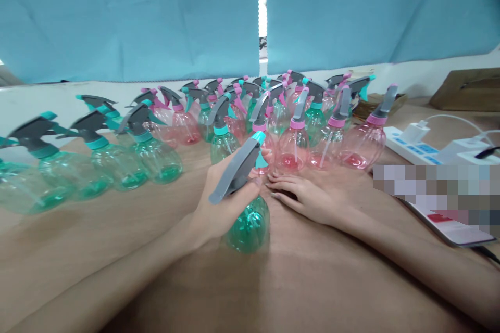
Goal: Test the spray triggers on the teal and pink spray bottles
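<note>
My left hand point(221, 205) is wrapped round the neck of a green spray bottle point(250, 226), just under its grey and turquoise trigger head. The bottle tilts slightly, and its base is low over or on the brown tabletop; I cannot tell which. My right hand point(307, 195) lies palm down on the table to the right of the bottle, fingers stretched toward it and holding nothing. Right behind that hand stands a pink spray bottle point(292, 148). Another green spray bottle point(223, 143) is just behind my left hand.
Several green spray bottles point(160, 158) line the left, and more pink and green ones crowd the back. At the right are a white power strip point(410, 146) with plugged-in chargers, a phone point(449, 226) with cables, and a cardboard box point(466, 91). A blue curtain point(136, 15) hangs behind.
</note>
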A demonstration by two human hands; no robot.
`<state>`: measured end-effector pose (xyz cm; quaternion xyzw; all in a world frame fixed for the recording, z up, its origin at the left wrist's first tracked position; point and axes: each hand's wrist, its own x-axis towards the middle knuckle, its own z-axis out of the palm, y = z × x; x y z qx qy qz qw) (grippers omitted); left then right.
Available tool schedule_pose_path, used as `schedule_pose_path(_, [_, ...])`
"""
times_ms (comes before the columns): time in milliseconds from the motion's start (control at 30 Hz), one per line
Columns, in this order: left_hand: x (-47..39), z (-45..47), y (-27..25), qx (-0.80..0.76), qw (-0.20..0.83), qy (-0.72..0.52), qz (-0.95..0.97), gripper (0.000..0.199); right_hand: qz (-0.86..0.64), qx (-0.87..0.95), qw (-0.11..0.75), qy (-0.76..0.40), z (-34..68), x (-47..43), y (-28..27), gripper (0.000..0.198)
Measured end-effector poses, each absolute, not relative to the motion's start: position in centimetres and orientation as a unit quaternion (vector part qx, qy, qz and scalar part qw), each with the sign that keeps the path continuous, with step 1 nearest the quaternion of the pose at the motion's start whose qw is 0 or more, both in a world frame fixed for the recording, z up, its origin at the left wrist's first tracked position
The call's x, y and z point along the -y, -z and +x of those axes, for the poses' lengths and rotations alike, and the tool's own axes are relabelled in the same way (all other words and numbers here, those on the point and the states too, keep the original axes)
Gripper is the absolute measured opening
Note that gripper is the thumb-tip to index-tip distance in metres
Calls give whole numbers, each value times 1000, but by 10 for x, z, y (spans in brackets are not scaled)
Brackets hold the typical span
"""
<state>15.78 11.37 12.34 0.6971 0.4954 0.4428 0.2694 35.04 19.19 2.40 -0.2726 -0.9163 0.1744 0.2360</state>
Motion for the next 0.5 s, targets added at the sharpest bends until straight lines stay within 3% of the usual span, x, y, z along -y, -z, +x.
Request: schedule_pose_path(500, [-114,157,-125,-504,276,-438,691,19,-272,916,238,-176,351,-191,-26,32])
